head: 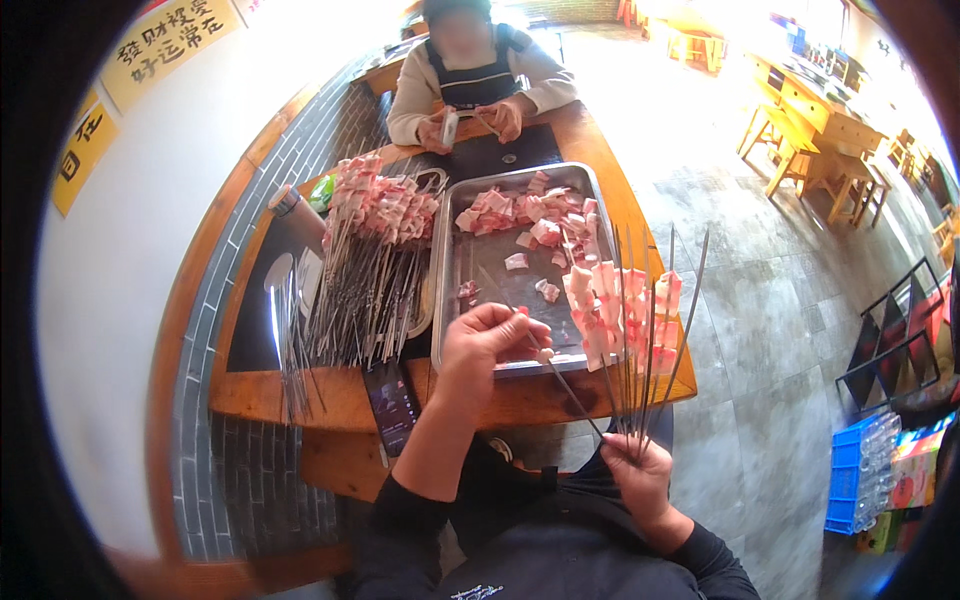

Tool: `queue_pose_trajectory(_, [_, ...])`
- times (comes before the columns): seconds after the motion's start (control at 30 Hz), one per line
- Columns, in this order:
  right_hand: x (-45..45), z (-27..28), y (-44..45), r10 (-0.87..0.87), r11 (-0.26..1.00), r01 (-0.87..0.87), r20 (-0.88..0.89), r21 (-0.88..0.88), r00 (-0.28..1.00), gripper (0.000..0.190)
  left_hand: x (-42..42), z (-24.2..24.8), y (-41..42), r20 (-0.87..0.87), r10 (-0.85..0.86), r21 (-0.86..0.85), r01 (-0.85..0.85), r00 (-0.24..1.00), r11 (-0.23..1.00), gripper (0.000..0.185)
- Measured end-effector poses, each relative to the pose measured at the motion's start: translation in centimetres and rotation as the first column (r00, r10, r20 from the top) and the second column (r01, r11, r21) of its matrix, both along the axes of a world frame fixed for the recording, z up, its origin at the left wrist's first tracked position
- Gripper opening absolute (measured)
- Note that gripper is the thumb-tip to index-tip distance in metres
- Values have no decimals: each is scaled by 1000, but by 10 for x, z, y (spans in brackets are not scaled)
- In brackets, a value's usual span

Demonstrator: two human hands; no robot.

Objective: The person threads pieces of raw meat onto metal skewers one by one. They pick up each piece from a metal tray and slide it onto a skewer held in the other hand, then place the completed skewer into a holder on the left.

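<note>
My right hand (641, 469) grips the lower ends of several metal skewers (649, 330) fanned upward, some threaded with pieces of raw meat (600, 300). One skewer leans left out of that hand, and my left hand (495, 337) is closed around its upper part, with a small meat piece (545, 355) on it just below the fingers. Beyond both hands, a metal tray (487, 277) holds loose meat cubes (547, 229). Left of it, a heap of loaded skewers (382, 202) rests on a second tray (421, 326), meat ends away from me.
Bare skewers (296, 360) stick out over the table's (255, 401) near left edge. A phone (391, 409) lies beside them, and a bottle (296, 210) stands behind. Across the table a person (480, 75) holds a pale object. Blue crate (847, 472) and black rack (892, 337) are on the right.
</note>
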State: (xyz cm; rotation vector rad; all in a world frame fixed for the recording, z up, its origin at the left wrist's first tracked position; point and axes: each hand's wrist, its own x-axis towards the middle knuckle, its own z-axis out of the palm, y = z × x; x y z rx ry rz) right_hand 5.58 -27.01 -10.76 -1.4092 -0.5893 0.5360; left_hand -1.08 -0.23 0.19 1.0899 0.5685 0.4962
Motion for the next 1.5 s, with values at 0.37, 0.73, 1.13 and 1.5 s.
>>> queue_pose_trajectory(0.37, [28,9,-11,-143,989,146,-256,-7,956,17,65,-25,49,-291,140,955,297,947,-23,22])
queue_pose_trajectory(0.73, [21,6,-17,-158,986,166,-275,6,948,19,82,-31,67,-553,110,783,560,826,-271,11])
queue_pose_trajectory(1.13, [16,0,-12,-116,992,122,-138,34,984,21,67,-33,81,-573,178,782,599,800,-172,18])
queue_pose_trajectory(1.5, [14,-3,-14,-105,993,111,-147,34,984,20,57,-21,73,-417,-83,553,325,905,767,18])
